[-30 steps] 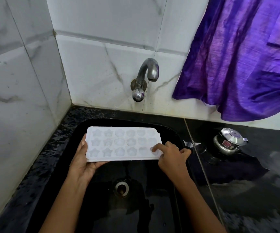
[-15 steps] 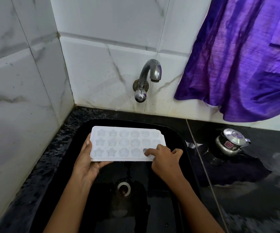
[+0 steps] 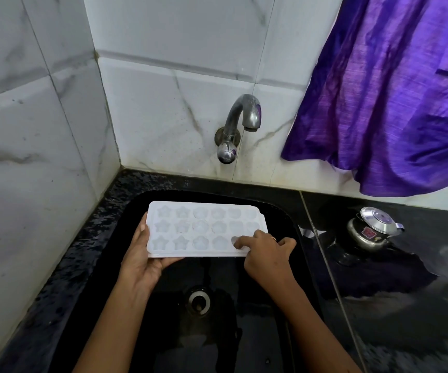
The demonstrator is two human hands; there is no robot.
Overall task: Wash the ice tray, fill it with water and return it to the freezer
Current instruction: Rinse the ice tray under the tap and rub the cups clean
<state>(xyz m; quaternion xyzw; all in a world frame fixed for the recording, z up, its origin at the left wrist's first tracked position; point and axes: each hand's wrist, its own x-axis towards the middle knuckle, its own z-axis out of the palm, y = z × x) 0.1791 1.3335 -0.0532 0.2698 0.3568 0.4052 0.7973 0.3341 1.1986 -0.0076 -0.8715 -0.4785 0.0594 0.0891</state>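
Note:
A white ice tray point(image 3: 204, 227) with star- and flower-shaped cells is held level over the black sink point(image 3: 279, 211). My left hand point(image 3: 143, 254) grips its left end from underneath, thumb along the edge. My right hand point(image 3: 266, 251) rests at the tray's front right corner, with the forefinger pressed into a cell of the front row. The metal tap point(image 3: 240, 122) sticks out of the wall behind the tray, and no water runs from it.
The sink's drain point(image 3: 198, 301) lies below the tray. A small steel pot with a lid point(image 3: 371, 230) stands on the black counter point(image 3: 406, 305) to the right. A purple cloth point(image 3: 395, 90) hangs over the counter. Marble-tiled walls close the left and back.
My right forefinger has slid leftward along the tray's front row, from the corner cell to one further in. The left hand keeps its hold and the tray stays over the sink.

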